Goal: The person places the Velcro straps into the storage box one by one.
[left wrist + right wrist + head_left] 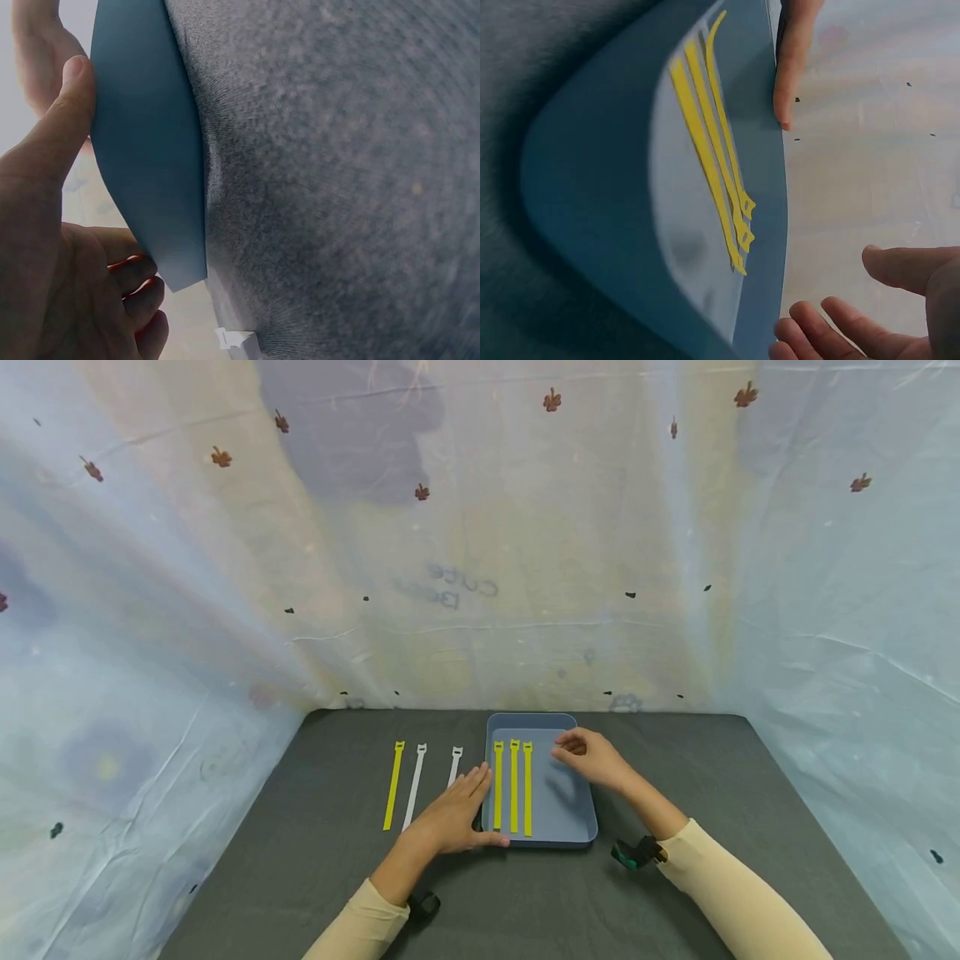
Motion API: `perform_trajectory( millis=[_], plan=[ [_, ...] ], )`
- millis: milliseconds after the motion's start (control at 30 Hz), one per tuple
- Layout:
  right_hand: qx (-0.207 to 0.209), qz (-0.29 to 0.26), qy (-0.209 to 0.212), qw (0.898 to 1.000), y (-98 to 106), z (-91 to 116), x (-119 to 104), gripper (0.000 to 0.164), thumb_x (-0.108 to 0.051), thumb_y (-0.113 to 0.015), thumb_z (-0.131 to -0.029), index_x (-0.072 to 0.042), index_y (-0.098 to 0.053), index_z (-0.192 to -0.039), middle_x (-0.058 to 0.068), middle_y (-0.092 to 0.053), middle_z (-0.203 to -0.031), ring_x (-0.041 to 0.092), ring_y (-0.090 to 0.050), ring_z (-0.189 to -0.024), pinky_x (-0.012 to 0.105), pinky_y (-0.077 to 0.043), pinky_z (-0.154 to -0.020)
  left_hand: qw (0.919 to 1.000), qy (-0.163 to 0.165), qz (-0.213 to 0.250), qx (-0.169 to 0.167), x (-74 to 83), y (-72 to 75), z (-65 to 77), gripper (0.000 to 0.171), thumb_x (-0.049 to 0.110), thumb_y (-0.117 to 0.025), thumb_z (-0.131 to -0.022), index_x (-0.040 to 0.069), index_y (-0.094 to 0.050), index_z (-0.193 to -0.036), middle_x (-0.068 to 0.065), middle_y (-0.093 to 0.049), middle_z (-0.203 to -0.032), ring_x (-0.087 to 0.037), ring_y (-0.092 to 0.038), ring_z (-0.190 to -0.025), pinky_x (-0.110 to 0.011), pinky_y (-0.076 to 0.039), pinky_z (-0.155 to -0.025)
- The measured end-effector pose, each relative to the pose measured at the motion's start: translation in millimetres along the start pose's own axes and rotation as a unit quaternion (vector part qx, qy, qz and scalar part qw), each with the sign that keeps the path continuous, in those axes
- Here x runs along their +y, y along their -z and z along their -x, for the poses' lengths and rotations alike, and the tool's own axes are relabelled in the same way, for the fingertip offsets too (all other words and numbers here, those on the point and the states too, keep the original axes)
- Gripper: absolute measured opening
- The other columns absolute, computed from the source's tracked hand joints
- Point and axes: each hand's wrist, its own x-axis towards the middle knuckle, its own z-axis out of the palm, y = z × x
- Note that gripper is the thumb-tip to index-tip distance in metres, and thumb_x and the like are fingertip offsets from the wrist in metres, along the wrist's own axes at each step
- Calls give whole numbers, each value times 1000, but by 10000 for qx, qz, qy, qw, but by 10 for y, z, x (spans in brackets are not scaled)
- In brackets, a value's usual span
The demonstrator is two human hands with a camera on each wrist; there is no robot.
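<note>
1. With the left hand (pixel 450 818), rests straightened fingers along the left wall of a shallow, round-cornered, blue-grey tray (pixel 562 827), with the thumb at the near wall; touches the tray without clenching.
2. With the right hand (pixel 592 760), hovers above the tray's right part, with fingers loosely bent and nothing visible between fingertips and thumb: released.
3. Inside the tray, in its left half, shows three long, thin, yellow straps with slotted heads (pixel 513 787), lying side by side, a little apart, with slotted ends at the far side.
4. Left of the tray, on the dark grey, cloth-like counter (pixel 697 752), shows one matching loose yellow strap (pixel 393 789) and, nearer the tray, two slim white straps (pixel 415 787), the second partly hidden by the left hand.
5. Looks about halfway by count: three straps in, three out. Seems nearly done with the yellow, barring the loose one; cannot tell whether the white belong inside too.
6. Beyond the counter, hangs as backdrop a pale, printed sheet (pixel 525 543).
</note>
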Motion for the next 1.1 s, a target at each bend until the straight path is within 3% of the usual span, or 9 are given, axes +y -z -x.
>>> perform_trajectory(
  millis=[400,633,900,1100],
  plan=[
    [254,959,271,9947,57,366,95,59,-35,-73,-105,0,-58,-149,22,-61,-149,44,-58,-138,64,-49,-112,9999,-84,-81,44,-14,-18,1,122,77,-68,-90,2,-17,-171,-17,-11,-180,-34,-15,-166,-50,-18,-134],
    [162,1374,488,9892,-15,552,143,74,-46,-72,-103,1,-51,-156,24,-53,-157,47,-50,-145,69,-45,-114,9999,-96,-67,43,-14,-15,-4,122,76,-70,-90,1,-18,-171,-17,-12,-179,-35,-16,-165,-50,-18,-134],
    [92,1631,461,9855,-127,743,192,93,-58,-72,-100,-1,-38,-165,26,-37,-169,52,-34,-155,73,-35,-119,10000,-29,-44,9,-12,-20,-8,122,77,-68,-90,3,-16,-172,-15,-10,-180,-32,-13,-166,-49,-17,-135],
    [-83,1897,384,9811,-197,836,278,107,-69,-68,-97,-3,-27,-170,19,-25,-176,48,-25,-160,71,-30,-124,10000,-24,-12,-28,-23,-25,-14,123,78,-68,-90,3,-16,-172,-15,-10,-180,-32,-13,-166,-49,-17,-135]
  ],
)
